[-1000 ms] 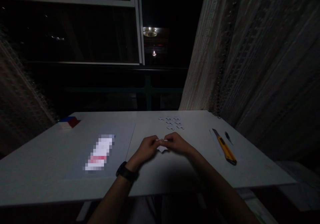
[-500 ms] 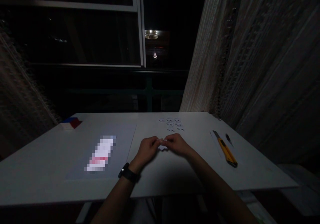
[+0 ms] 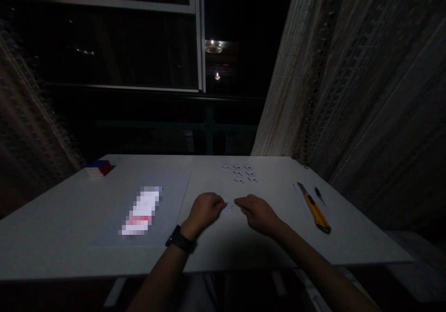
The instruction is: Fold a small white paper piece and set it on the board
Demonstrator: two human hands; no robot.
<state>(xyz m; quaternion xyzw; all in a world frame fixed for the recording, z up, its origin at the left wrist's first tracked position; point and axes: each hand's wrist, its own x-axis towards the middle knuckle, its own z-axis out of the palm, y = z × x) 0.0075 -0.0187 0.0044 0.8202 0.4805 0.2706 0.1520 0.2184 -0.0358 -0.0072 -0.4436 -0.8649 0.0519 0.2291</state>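
Note:
A small white piece of paper with dark marks lies low over the table between my two hands. My left hand, a dark watch on its wrist, pinches the paper's left edge between thumb and fingertips. On the other side, my right hand has its fingers stretched toward the paper, just off its right edge, and holds nothing. Beyond the hands, several similar small marked paper pieces are laid out in loose rows.
A yellow utility knife and a dark pen-like tool lie at the right of the white table. To the left, a phone with a lit, blurred screen rests on a large white sheet. A colored cube sits at the far left.
My right hand has let go of the paper and moved slightly right, its fingers straightening. The paper now shows flat between the hands; my left hand stays at its edge.

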